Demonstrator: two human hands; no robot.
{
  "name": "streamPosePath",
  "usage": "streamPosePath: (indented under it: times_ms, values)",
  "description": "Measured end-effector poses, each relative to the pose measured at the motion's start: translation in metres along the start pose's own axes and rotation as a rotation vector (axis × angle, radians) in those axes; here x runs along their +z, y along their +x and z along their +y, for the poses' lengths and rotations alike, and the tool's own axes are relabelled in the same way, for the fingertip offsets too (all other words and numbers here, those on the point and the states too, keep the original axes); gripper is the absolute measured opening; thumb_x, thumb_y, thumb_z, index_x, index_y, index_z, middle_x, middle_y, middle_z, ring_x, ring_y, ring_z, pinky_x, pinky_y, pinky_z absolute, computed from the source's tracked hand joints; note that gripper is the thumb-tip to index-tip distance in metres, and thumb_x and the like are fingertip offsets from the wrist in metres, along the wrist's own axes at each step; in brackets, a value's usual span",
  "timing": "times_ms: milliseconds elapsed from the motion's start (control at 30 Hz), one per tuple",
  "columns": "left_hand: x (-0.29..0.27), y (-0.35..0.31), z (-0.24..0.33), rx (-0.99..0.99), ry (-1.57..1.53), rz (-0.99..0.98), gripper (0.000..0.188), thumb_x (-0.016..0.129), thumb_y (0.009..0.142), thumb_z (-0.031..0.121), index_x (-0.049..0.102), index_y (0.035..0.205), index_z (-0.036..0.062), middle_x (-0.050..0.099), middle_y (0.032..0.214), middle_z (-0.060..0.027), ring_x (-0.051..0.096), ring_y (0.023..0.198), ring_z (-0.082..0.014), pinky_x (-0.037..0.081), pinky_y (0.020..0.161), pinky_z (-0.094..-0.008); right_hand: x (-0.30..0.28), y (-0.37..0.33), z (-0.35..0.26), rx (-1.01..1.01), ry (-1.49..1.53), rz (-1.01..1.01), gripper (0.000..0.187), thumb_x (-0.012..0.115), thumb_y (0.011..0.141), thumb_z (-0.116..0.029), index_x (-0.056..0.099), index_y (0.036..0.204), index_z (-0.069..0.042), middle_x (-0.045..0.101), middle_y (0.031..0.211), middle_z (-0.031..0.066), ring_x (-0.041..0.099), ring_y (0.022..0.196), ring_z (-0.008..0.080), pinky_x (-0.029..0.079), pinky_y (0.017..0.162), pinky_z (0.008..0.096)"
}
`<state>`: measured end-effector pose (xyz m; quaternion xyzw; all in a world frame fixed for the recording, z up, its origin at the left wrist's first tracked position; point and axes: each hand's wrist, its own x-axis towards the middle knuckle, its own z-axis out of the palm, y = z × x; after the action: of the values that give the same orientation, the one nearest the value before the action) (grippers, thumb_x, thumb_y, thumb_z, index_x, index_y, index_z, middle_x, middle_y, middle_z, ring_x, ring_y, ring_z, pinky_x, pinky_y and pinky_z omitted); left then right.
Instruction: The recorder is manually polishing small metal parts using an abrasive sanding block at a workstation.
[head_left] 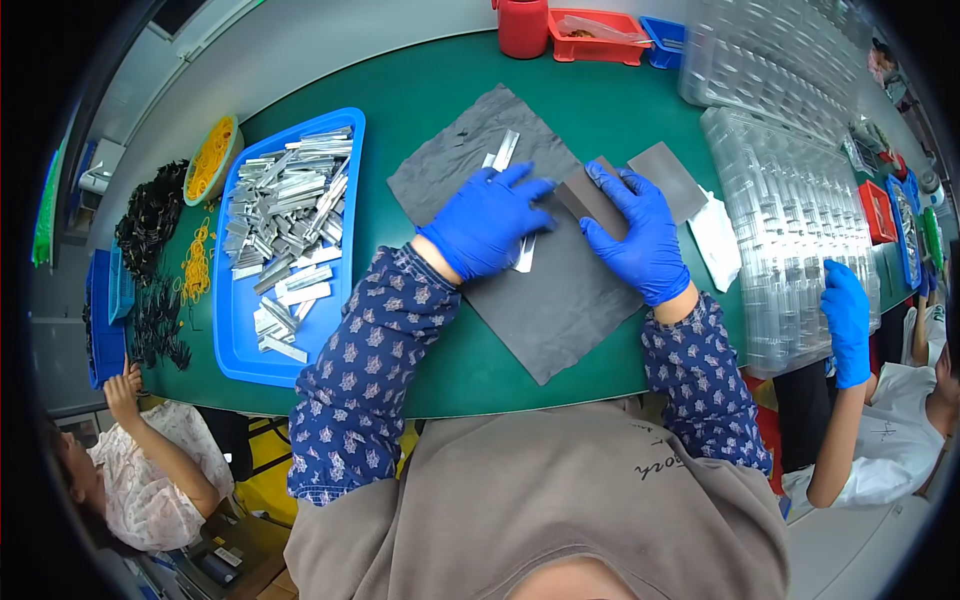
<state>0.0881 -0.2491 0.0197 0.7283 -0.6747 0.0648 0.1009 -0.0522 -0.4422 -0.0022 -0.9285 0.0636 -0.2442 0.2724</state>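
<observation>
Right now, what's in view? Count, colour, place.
Tabletop: 1, green, centre
Tray: 1, blue, left
Soft sheet: 1, black, centre
Metal strips: many, silver, in tray, on sheet
Block: 1, brown, centre
Slab: 1, grey, right of block
Cloth or paper: 1, white, beside slab
Moulded trays: several, clear, right
Elastic bands: many, yellow, left
Bowl: 1, pale, left
Strands: many, black, far left
Tub: 1, red, back
Bins: several, red or blue, back, sides
People: several, pale tops, both sides
Sleeves: 2, navy, forearms
Left hand: 1, blue glove, over strips
Right hand: 1, blue glove, on block
</observation>
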Motion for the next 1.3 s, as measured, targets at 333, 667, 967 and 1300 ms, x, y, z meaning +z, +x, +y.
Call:
streamPosePath:
  times_ms: [333,667,967,1300]
  values:
    - [0.012,-0.034,0.032,-0.412,0.032,0.138,0.019,0.067,0.076,0.025,0.061,0.072,0.0069,0.056,0.073,-0.0107,0.056,0.068,-0.0298,0.046,0.06,-0.0413,0.002,0.0,-0.002,-0.002,-0.029,-0.067,0.062,0.073,0.075,-0.031,0.056,0.134,-0.019,0.053,0.125,0.024,0.052,0.115,0.0394,0.042,0.101,0.0451]
    - [0.013,-0.052,0.055,-0.655,-0.165,0.157,0.015,0.065,0.081,0.021,0.061,0.079,0.007,0.057,0.077,-0.0126,0.059,0.073,-0.0325,0.047,0.063,-0.0436,0.006,0.0,-0.025,-0.092,-0.15,-0.044,0.065,0.071,0.076,-0.031,0.053,0.137,-0.019,0.052,0.126,0.0245,0.054,0.11,0.04,0.043,0.095,0.0458]
    - [0.025,-0.051,0.056,-0.637,-0.24,0.208,0.016,0.065,0.081,0.022,0.061,0.079,0.0068,0.057,0.079,-0.0134,0.059,0.074,-0.0329,0.048,0.065,-0.0443,0.012,0.009,-0.021,-0.066,-0.417,-0.061,0.063,0.069,0.075,-0.03,0.053,0.136,-0.02,0.052,0.125,0.0243,0.055,0.102,0.0408,0.044,0.088,0.0463]
    - [0.026,-0.053,0.056,-0.645,-0.266,0.256,0.015,0.068,0.081,0.019,0.062,0.08,0.0053,0.056,0.073,-0.0125,0.057,0.07,-0.0325,0.046,0.062,-0.0422,0.016,0.007,-0.027,-0.063,-0.294,-0.111,0.063,0.07,0.076,-0.03,0.053,0.136,-0.021,0.051,0.126,0.0259,0.052,0.11,0.0423,0.042,0.094,0.0485]
